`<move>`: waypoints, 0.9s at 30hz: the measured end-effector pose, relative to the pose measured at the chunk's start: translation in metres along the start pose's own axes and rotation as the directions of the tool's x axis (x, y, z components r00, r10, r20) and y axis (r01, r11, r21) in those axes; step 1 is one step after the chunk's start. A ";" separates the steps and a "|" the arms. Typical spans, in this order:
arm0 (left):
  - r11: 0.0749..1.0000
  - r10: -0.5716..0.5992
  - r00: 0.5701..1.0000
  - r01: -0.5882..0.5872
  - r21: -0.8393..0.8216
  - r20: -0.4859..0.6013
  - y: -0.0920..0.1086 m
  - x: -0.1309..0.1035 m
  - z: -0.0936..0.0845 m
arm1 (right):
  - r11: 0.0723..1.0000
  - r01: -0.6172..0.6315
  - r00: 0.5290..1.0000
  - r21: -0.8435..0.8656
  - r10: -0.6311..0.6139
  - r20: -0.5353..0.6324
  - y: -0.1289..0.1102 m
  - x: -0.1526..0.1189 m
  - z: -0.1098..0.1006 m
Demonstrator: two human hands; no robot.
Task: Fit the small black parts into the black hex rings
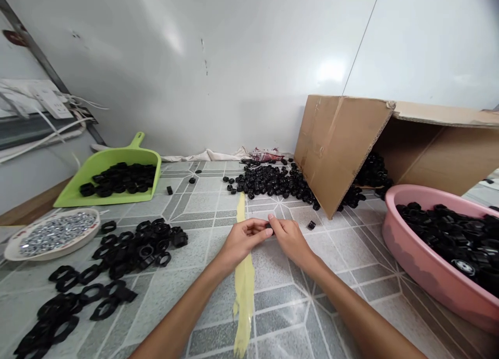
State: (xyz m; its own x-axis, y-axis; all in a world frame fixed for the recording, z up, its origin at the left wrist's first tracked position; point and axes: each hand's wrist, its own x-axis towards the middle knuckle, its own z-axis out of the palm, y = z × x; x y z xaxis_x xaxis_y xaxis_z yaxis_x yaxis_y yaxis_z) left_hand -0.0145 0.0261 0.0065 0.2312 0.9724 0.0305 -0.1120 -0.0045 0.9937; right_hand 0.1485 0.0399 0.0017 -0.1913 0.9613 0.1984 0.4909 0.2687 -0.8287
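My left hand (245, 238) and my right hand (290, 238) meet over the middle of the patterned surface. Thumbs and fingers of both are closed on a small black part (268, 225), mostly hidden by the fingertips. A strip of yellow tape (244, 296) runs beneath my left hand. One loose black piece (311, 225) lies just right of my right hand. Beyond my hands spreads a pile of small black parts (273, 181). To the left are scattered black rings (146, 252), larger than the pieces in the pile.
At the left, a green dustpan (144, 195) holds black parts, and a white plate (11, 252) holds many small shiny metal pieces. A cardboard box (335, 141) lies on its side at the right, near a pink basin (405, 244) full of black parts. Cables (50, 135) run along the left wall.
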 end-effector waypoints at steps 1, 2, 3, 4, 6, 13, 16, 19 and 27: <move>1.000 0.012 1.000 -0.012 0.001 -0.001 0.000 0.000 0.001 | 1.000 -0.013 1.000 -0.013 0.013 -0.003 0.001 0.001 0.000; 1.000 0.020 1.000 -0.020 0.000 -0.002 0.000 0.000 0.001 | 1.000 -0.020 1.000 -0.022 0.019 -0.008 0.002 0.001 0.000; 1.000 0.022 1.000 -0.022 -0.004 -0.008 0.000 0.000 0.002 | 1.000 -0.020 1.000 -0.024 0.020 -0.011 0.002 0.001 0.001; 1.000 0.014 1.000 -0.014 -0.009 -0.016 0.001 0.000 0.002 | 1.000 -0.016 1.000 -0.017 0.016 -0.011 0.003 0.001 0.002; 0.999 -0.027 0.999 0.026 -0.025 -0.037 0.003 0.000 0.002 | 1.000 -0.005 1.000 0.025 0.005 -0.007 0.004 0.000 0.004; 0.998 -0.054 0.998 0.052 -0.044 -0.032 0.001 0.003 -0.002 | 0.998 0.011 0.999 0.065 -0.013 0.033 0.006 -0.002 0.007; 0.999 -0.041 0.999 0.041 -0.016 0.018 -0.007 0.006 -0.006 | 0.999 0.012 0.999 0.049 -0.014 0.035 0.005 -0.001 0.006; 1.000 -0.009 0.998 0.008 0.026 0.060 -0.009 0.006 -0.008 | 0.999 0.016 0.999 0.040 -0.017 0.031 0.004 -0.002 0.006; 0.978 0.049 0.996 -0.064 0.199 0.077 0.001 -0.001 0.000 | 0.999 0.034 0.997 -0.039 -0.031 0.065 0.001 0.000 0.000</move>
State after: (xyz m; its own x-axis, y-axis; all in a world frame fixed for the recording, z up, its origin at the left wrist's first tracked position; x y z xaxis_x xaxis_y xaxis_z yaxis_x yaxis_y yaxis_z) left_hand -0.0151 0.0253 0.0069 0.2992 0.9502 0.0873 0.0685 -0.1127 0.9913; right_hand 0.1490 0.0397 0.0004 -0.2612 0.9465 0.1897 0.5171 0.3031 -0.8005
